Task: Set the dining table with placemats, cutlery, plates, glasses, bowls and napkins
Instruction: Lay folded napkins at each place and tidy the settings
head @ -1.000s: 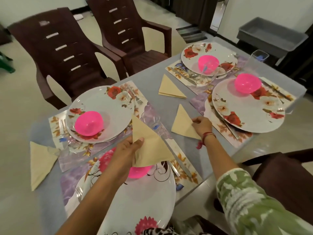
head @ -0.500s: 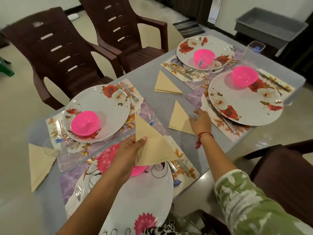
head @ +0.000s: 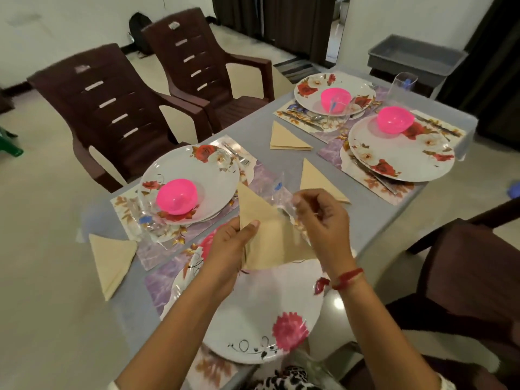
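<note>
Plates [head: 399,161]: four
Pink bowls [head: 176,196]: three visible
Napkins [head: 112,257]: three on table [head: 261,128], fourth napkin [head: 270,243] pinched in left hand [head: 228,249]
Right hand [head: 323,229]: curled beside glass [head: 278,192], hold unclear

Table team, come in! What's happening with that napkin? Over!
Left hand holds folded napkin over near plate. Right hand curled beside clear glass, grip unclear. Glass close against napkin.

Our right hand [head: 320,220] has left the table napkin [head: 312,178] and drawn back toward 7 o'clock. It now sits with fingers curled, right against the held napkin [head: 267,243] and the clear glass [head: 277,190]. Which of those it grips, if either, we cannot tell — the table napkin lies free at its 12 o'clock.
</note>
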`<action>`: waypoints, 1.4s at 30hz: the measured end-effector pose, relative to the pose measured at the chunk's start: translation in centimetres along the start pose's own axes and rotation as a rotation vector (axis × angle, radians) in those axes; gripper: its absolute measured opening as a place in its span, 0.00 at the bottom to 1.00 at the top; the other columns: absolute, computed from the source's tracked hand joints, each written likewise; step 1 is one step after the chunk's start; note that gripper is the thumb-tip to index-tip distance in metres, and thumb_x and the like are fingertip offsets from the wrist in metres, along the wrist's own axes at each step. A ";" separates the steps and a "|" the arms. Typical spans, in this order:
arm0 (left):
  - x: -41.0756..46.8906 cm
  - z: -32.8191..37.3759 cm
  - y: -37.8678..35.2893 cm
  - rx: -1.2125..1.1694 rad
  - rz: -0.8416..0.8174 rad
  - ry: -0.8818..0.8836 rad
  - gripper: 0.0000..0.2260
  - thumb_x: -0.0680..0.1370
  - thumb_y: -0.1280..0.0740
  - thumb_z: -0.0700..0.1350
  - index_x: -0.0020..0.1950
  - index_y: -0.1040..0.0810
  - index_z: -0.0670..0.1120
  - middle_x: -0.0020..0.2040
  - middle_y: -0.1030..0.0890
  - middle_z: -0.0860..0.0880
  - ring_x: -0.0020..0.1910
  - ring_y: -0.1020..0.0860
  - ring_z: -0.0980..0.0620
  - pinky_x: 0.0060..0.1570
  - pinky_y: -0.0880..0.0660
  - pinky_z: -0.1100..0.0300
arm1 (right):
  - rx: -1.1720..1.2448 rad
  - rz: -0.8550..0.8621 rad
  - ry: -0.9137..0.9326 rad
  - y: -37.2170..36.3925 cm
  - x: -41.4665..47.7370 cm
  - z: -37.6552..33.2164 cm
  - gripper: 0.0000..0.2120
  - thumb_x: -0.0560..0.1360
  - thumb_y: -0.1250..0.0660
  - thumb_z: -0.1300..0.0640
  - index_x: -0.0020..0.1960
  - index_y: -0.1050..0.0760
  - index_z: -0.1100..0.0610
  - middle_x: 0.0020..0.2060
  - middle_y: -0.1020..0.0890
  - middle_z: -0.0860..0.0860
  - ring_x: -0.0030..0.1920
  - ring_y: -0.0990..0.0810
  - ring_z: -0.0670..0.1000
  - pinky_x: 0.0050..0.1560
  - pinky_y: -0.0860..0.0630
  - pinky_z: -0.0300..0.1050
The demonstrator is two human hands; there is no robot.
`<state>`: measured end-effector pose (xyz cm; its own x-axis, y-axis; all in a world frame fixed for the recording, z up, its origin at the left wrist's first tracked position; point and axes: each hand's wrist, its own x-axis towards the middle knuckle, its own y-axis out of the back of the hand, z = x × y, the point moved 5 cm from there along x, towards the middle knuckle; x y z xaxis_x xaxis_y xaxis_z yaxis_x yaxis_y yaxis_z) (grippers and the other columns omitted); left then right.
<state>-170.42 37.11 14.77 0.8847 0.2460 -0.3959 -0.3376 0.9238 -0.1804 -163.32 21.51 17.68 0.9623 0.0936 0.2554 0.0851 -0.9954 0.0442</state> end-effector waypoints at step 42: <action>-64.7 -32.2 -24.9 0.547 -1.474 0.223 0.05 0.74 0.32 0.35 0.49 0.23 0.39 0.36 0.18 0.49 0.32 0.23 0.56 0.29 0.26 0.68 | -0.170 1.308 -0.379 33.0 -83.1 -19.5 0.06 0.74 0.30 0.60 0.44 0.20 0.64 0.36 0.21 0.52 0.35 0.25 0.42 0.35 0.28 0.33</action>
<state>-229.61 -11.20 15.87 0.2387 -0.9231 -0.3016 0.9319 0.3051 -0.1962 -245.56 -18.72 16.76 0.3290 -0.9414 -0.0740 -0.9366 -0.3353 0.1016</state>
